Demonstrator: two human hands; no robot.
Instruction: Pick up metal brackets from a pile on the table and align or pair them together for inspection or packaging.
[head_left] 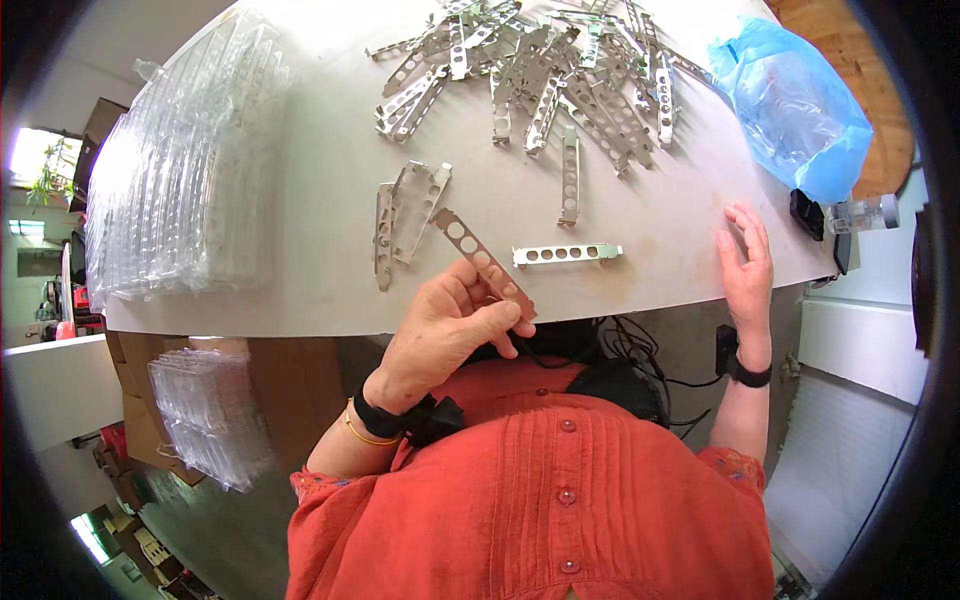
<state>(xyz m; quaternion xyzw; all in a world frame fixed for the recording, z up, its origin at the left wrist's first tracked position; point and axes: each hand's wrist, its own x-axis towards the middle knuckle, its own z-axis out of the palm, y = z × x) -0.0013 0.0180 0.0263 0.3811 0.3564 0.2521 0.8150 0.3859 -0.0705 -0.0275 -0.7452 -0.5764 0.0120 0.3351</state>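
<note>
Between the thumb and fingers of my left hand (450, 318) is a metal bracket (474, 250), a narrow strip with a row of round holes, tilted above the table's near edge. My right hand (747, 262) rests at the table's right edge, fingers stretched out, holding nothing. A loose bracket (567, 254) lies crosswise just right of the held one, and another bracket (570, 178) points away behind it. Left of the held piece, a few brackets (384, 235) lie together. A big heap of similar brackets (540, 65) covers the far middle of the table.
Stacked clear plastic trays (190, 170) stand on the table's left side. More clear trays (210, 410) sit lower, by cardboard (290, 390). A blue plastic bag (795, 110) lies far right, near a clear bottle (862, 214) and a black object (806, 214). Dark cables (635, 350) hang below the table edge.
</note>
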